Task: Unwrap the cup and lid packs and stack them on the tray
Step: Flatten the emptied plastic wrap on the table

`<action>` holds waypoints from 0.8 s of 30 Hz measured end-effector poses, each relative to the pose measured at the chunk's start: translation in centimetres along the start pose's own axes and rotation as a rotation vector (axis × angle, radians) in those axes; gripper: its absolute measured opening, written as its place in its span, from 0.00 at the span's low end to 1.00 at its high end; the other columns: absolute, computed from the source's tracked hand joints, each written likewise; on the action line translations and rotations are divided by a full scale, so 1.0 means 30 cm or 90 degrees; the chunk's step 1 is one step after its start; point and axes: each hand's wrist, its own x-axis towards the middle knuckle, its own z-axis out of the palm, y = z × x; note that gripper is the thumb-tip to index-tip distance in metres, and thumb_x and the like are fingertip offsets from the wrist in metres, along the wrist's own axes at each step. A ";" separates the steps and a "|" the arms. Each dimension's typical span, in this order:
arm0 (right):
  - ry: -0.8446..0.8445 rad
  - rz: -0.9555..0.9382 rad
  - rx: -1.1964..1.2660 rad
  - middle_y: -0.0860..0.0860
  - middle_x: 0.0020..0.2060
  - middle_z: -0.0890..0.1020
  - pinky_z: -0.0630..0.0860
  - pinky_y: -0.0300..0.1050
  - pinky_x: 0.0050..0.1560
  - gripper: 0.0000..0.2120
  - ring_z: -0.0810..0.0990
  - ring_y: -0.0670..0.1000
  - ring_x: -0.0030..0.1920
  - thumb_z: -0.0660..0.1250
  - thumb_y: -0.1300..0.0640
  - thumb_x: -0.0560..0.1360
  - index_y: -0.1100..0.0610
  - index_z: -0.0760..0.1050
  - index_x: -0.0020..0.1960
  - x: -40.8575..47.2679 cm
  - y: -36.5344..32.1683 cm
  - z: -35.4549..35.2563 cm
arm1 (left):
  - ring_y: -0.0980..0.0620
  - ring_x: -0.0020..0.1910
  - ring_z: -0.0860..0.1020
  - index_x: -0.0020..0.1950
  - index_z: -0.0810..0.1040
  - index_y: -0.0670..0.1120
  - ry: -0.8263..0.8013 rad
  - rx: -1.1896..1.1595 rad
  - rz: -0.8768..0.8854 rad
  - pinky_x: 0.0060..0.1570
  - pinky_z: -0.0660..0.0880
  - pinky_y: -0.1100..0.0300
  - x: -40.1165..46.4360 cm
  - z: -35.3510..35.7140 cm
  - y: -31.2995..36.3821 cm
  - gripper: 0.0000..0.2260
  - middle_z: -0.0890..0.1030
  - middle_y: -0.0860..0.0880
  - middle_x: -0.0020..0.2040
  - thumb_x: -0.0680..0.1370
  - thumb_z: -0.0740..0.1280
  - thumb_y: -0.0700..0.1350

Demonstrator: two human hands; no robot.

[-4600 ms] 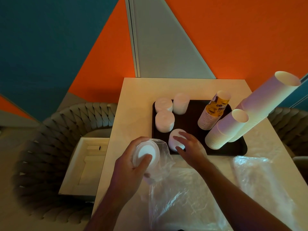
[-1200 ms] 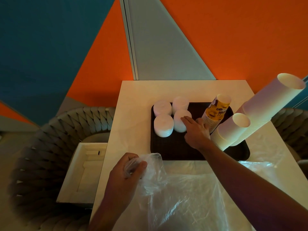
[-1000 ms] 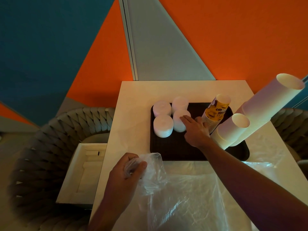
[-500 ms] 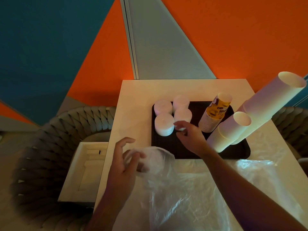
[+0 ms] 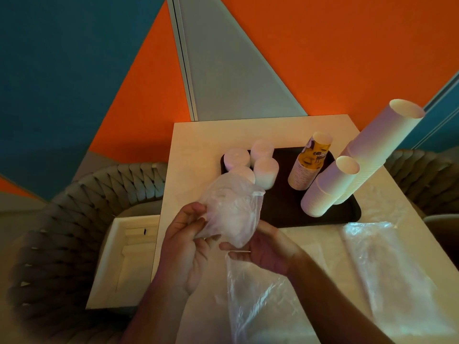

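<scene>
Hands around wrapped lid pack

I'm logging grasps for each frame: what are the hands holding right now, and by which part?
Both hold the clear plastic wrapper: the left hand pinches its lower left edge, the right hand holds it from beneath.
</scene>
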 end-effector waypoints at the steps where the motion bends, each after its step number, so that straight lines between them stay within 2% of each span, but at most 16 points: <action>1: 0.026 -0.045 0.024 0.62 0.59 0.81 0.80 0.53 0.56 0.34 0.83 0.59 0.55 0.79 0.50 0.69 0.59 0.74 0.71 0.003 0.004 0.020 | 0.50 0.48 0.85 0.44 0.77 0.43 -0.006 0.011 0.000 0.44 0.82 0.55 -0.006 -0.004 0.001 0.12 0.84 0.49 0.48 0.80 0.58 0.30; 3: 0.087 -0.140 0.111 0.62 0.58 0.82 0.83 0.52 0.53 0.30 0.84 0.57 0.53 0.78 0.58 0.70 0.62 0.75 0.69 0.012 0.002 0.035 | 0.50 0.50 0.85 0.44 0.77 0.43 0.002 0.043 0.000 0.45 0.83 0.54 -0.012 -0.015 0.002 0.12 0.84 0.49 0.48 0.79 0.59 0.30; 5: 0.161 -0.208 0.136 0.62 0.57 0.83 0.83 0.52 0.54 0.20 0.84 0.57 0.53 0.71 0.60 0.74 0.64 0.77 0.65 0.006 -0.017 0.047 | 0.48 0.52 0.84 0.44 0.77 0.42 0.021 0.111 0.005 0.45 0.83 0.51 -0.018 -0.036 0.001 0.09 0.85 0.48 0.49 0.80 0.61 0.32; 7: 0.248 -0.237 0.045 0.60 0.49 0.85 0.84 0.50 0.49 0.14 0.85 0.54 0.47 0.70 0.58 0.72 0.64 0.79 0.54 -0.019 -0.042 0.062 | 0.47 0.55 0.83 0.47 0.79 0.43 0.042 0.253 0.018 0.49 0.82 0.48 -0.020 -0.069 -0.009 0.06 0.85 0.50 0.51 0.81 0.64 0.40; 8: 0.285 -0.244 -0.024 0.59 0.46 0.84 0.84 0.49 0.48 0.13 0.84 0.55 0.46 0.71 0.56 0.71 0.64 0.79 0.51 -0.033 -0.050 0.069 | 0.51 0.56 0.82 0.49 0.81 0.48 0.048 0.344 0.033 0.53 0.81 0.47 -0.023 -0.085 -0.013 0.07 0.84 0.54 0.52 0.80 0.65 0.48; 10: 0.343 -0.259 -0.163 0.62 0.46 0.84 0.84 0.53 0.52 0.18 0.84 0.58 0.47 0.73 0.53 0.69 0.66 0.78 0.51 -0.058 -0.055 0.087 | 0.60 0.60 0.77 0.50 0.81 0.61 0.027 0.487 0.071 0.63 0.76 0.49 -0.037 -0.091 -0.005 0.13 0.79 0.60 0.58 0.73 0.64 0.65; 11: 0.364 -0.273 -0.223 0.64 0.47 0.84 0.83 0.56 0.53 0.20 0.84 0.59 0.47 0.73 0.52 0.70 0.68 0.79 0.52 -0.067 -0.053 0.100 | 0.61 0.63 0.74 0.50 0.79 0.65 0.000 0.529 0.081 0.66 0.73 0.51 -0.043 -0.087 0.001 0.16 0.76 0.60 0.62 0.69 0.64 0.71; 14: 0.408 -0.312 -0.344 0.69 0.47 0.81 0.82 0.55 0.52 0.16 0.82 0.57 0.44 0.73 0.56 0.76 0.71 0.78 0.51 -0.082 -0.045 0.125 | 0.57 0.72 0.65 0.50 0.75 0.68 -0.051 0.637 0.061 0.68 0.64 0.57 -0.055 -0.050 0.012 0.23 0.65 0.58 0.73 0.61 0.64 0.76; 16: 0.431 -0.339 -0.380 0.69 0.45 0.81 0.81 0.52 0.48 0.15 0.81 0.56 0.42 0.72 0.57 0.77 0.71 0.78 0.49 -0.094 -0.040 0.134 | 0.58 0.72 0.63 0.48 0.77 0.62 -0.040 0.693 0.082 0.70 0.62 0.53 -0.051 -0.040 0.023 0.24 0.63 0.58 0.75 0.61 0.65 0.75; 18: 0.462 -0.373 -0.391 0.69 0.42 0.79 0.78 0.52 0.44 0.17 0.78 0.55 0.40 0.73 0.55 0.76 0.71 0.77 0.46 -0.111 -0.041 0.141 | 0.61 0.67 0.65 0.45 0.78 0.61 -0.015 0.721 0.141 0.71 0.66 0.45 -0.046 -0.048 0.032 0.24 0.65 0.58 0.73 0.62 0.61 0.76; 19: 0.478 -0.392 -0.401 0.68 0.40 0.78 0.75 0.51 0.42 0.18 0.76 0.53 0.39 0.74 0.55 0.76 0.71 0.76 0.43 -0.119 -0.044 0.141 | 0.63 0.64 0.67 0.45 0.78 0.61 -0.004 0.731 0.169 0.68 0.69 0.44 -0.042 -0.054 0.034 0.24 0.68 0.57 0.71 0.63 0.59 0.77; 21: 0.508 -0.427 -0.431 0.61 0.36 0.76 0.73 0.47 0.41 0.18 0.74 0.49 0.38 0.75 0.56 0.76 0.70 0.74 0.39 -0.134 -0.053 0.139 | 0.63 0.57 0.71 0.46 0.77 0.58 -0.014 0.722 0.203 0.60 0.73 0.55 -0.039 -0.058 0.038 0.25 0.73 0.55 0.63 0.67 0.58 0.77; 22: 0.516 -0.445 -0.437 0.55 0.36 0.77 0.73 0.43 0.41 0.17 0.75 0.46 0.38 0.75 0.58 0.76 0.68 0.73 0.37 -0.142 -0.058 0.141 | 0.63 0.54 0.74 0.46 0.77 0.55 -0.039 0.688 0.184 0.53 0.72 0.60 -0.046 -0.048 0.043 0.26 0.76 0.55 0.58 0.69 0.60 0.76; 24: 0.500 -0.473 -0.428 0.48 0.37 0.78 0.74 0.38 0.40 0.14 0.76 0.42 0.38 0.74 0.62 0.75 0.66 0.74 0.35 -0.160 -0.066 0.147 | 0.58 0.47 0.79 0.45 0.80 0.50 -0.111 0.593 0.089 0.45 0.71 0.63 -0.058 -0.021 0.046 0.23 0.81 0.53 0.47 0.72 0.67 0.70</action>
